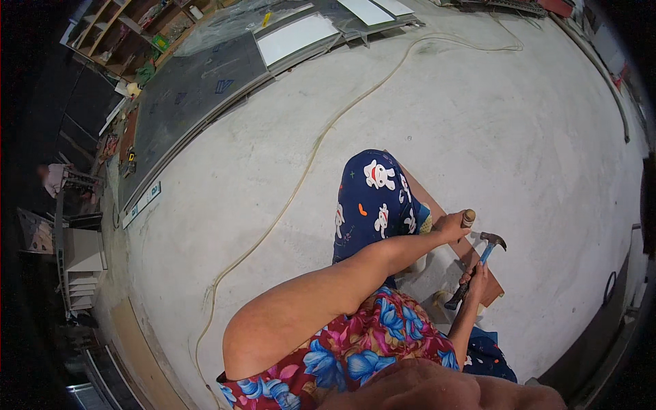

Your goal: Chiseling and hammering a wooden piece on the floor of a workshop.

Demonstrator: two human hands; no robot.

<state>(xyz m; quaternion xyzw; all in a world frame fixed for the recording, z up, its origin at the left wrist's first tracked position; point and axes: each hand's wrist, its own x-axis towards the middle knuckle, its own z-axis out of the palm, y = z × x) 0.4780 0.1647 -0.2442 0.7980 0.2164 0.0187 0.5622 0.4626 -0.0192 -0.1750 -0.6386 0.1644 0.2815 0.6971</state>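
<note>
My left hand [451,227] is closed round a chisel [467,218] by its wooden handle. The handle's round butt sticks up above my fist, and the blade is hidden. In my right hand [477,280] is a claw hammer [487,251], gripped partway along its blue shaft. Its metal head is raised close beside the chisel, apart from it, and the black grip end points down toward me. Beneath both hands a long brown board [486,281] runs slantwise, partly covered by my knee in dark blue patterned trousers [372,198].
A pale hose [314,154] snakes across the grey floor [239,157] to my left. Dark sheets [198,96] with white panels [297,39] lie at the far left, near a wooden shelf [102,31]. Another person [53,179] is at the left edge. A black ring [609,288] lies far right.
</note>
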